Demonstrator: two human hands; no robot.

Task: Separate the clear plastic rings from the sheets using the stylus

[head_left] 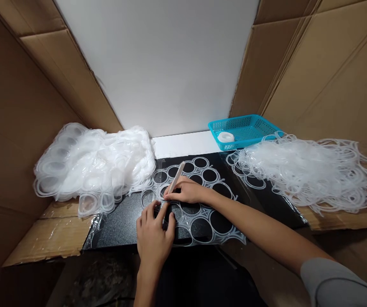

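A clear plastic sheet of joined rings [207, 212] lies flat on the black work surface [122, 221]. My right hand [186, 190] is closed round a white pen-like tool [177, 175], tilted with its upper end to the right. The tool's lower tip is hidden by my fingers, over a ring near the sheet's left side. Just below it, my left hand [154, 234] rests with fingers spread, fingertips on the sheet's left edge.
A big pile of translucent ring sheets [103, 157] stands at the left. On the right lies a loose heap of similar plastic webbing [304, 172]. Behind it, a blue basket [250, 131] holds white rings [226, 137]. Cardboard walls [333, 64] flank both sides.
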